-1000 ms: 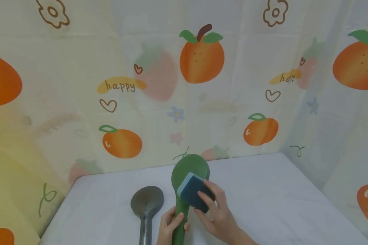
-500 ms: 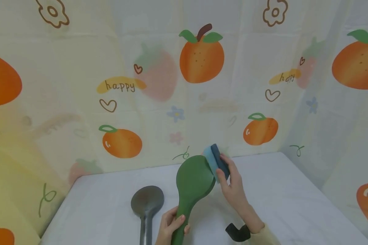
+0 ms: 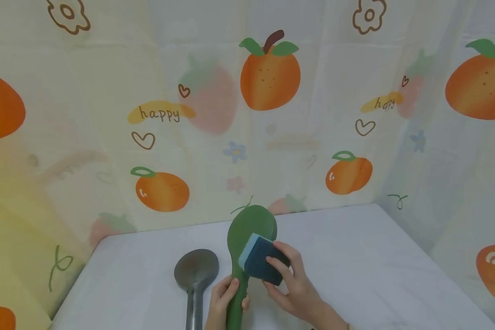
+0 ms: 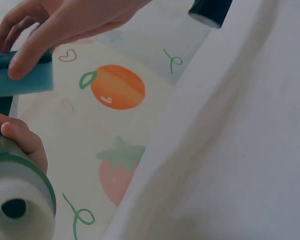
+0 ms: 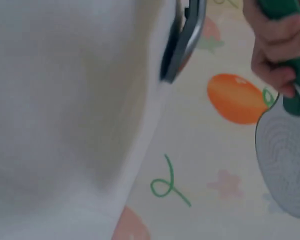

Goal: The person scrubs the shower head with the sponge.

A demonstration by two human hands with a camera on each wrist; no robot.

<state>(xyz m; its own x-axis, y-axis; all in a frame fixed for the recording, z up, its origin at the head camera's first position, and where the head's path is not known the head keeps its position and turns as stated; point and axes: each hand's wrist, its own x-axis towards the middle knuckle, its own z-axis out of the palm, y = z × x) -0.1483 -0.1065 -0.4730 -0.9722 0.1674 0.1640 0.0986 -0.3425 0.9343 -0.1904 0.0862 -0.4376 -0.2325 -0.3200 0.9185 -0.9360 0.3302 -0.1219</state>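
My left hand grips the handle of a green shower head, holding it with its head upward and its smooth back toward me. Its pale, ringed spray face shows in the right wrist view. At the handle's lower end is a white hollow connector, seen from the left wrist. Between thumb and fingers my right hand pinches a sponge, light blue on one side and dark blue on the other. The light blue side lies against the lower back of the head, near the neck, hiding part of it.
A grey metallic shower head lies on the white-covered table, left of my hands, its handle toward me. Behind the table hangs a fruit-print curtain, which continues along both sides.
The sponge went from the head's lower back to its right edge, then returned to the lower back. The green shower head swung right and tilted, then came back left.
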